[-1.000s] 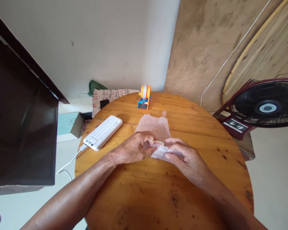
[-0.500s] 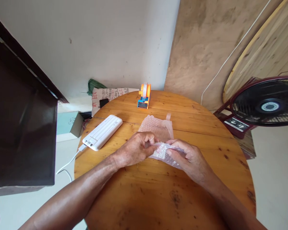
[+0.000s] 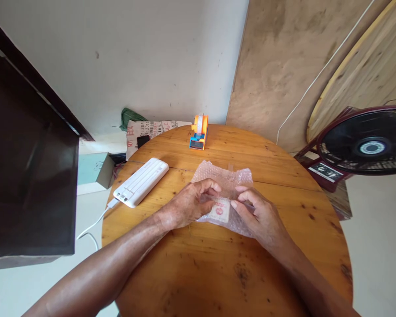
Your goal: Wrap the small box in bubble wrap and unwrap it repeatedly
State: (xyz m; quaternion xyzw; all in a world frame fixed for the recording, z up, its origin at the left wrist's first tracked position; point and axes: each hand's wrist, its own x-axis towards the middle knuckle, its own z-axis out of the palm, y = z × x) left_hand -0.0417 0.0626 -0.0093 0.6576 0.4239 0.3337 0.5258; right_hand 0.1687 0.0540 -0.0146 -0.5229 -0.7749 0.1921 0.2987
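A sheet of pinkish clear bubble wrap (image 3: pixel 240 176) lies spread on the round wooden table between my hands. On it rests a small flat white square packet (image 3: pixel 221 212) with red printing. My left hand (image 3: pixel 198 201) is at the packet's left side, thumb and fingers apart, thumb tip by its edge. My right hand (image 3: pixel 259 211) reaches in from the right, with a gap between thumb and forefinger, its tips close to the packet's upper right corner. A short strip of clear tape (image 3: pixel 230 167) shows at the wrap's far edge.
An orange and blue tape dispenser (image 3: pixel 199 132) stands at the table's (image 3: pixel 284 229) far edge. A white power bank (image 3: pixel 141 182) with a cable lies on the left. Beyond the table's right side is a fan (image 3: pixel 366 145); a dark cabinet (image 3: pixel 29 154) stands left.
The bubble wrap, folded over and pinched half a second ago, now lies flatter and wider. The white packet shows more fully. My fingers have loosened from the fold.
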